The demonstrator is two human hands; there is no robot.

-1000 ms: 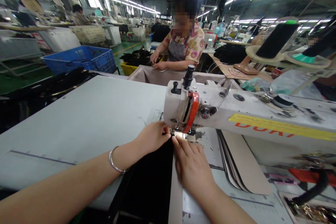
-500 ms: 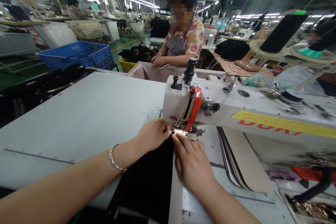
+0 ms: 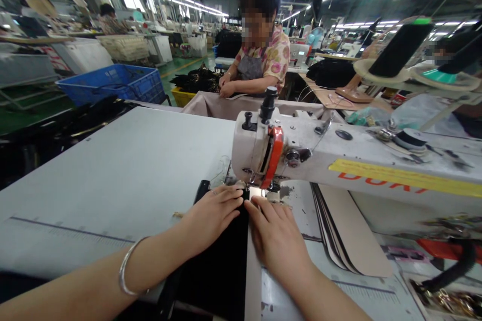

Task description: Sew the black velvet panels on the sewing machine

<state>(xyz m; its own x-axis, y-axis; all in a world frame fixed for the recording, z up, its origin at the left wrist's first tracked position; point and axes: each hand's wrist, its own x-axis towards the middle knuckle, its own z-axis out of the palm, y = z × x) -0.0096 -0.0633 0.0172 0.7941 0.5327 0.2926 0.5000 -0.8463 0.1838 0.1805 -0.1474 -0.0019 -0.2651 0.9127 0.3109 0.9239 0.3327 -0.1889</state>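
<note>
A black fabric panel [image 3: 222,271] with a beige strip [image 3: 253,281] along its right side lies under the head of a white sewing machine [image 3: 248,145]. Flat on the panel, just left of the needle area, rests my left hand [image 3: 213,215], its fingers stretched out; a silver bangle [image 3: 123,273] circles the wrist. My right hand [image 3: 276,228] presses on the beige strip with fingers extended and fingertips close to the lit presser foot area. The needle itself is hard to make out. A dark folded edge [image 3: 202,190] of material shows past my left hand.
Several beige panels [image 3: 357,233] lie stacked under the machine arm. A blue crate [image 3: 113,83] stands at the far left. Across the table a person [image 3: 263,55] handles material over a beige-lined bin [image 3: 207,103]. Black thread cones [image 3: 401,47] stand at right, metal fittings [image 3: 444,291] below.
My left hand has gone from a pinch beside the needle to lying flat, slightly back on the fabric. The panel's dark folded edge now shows beyond it. My right hand stays nearly in place.
</note>
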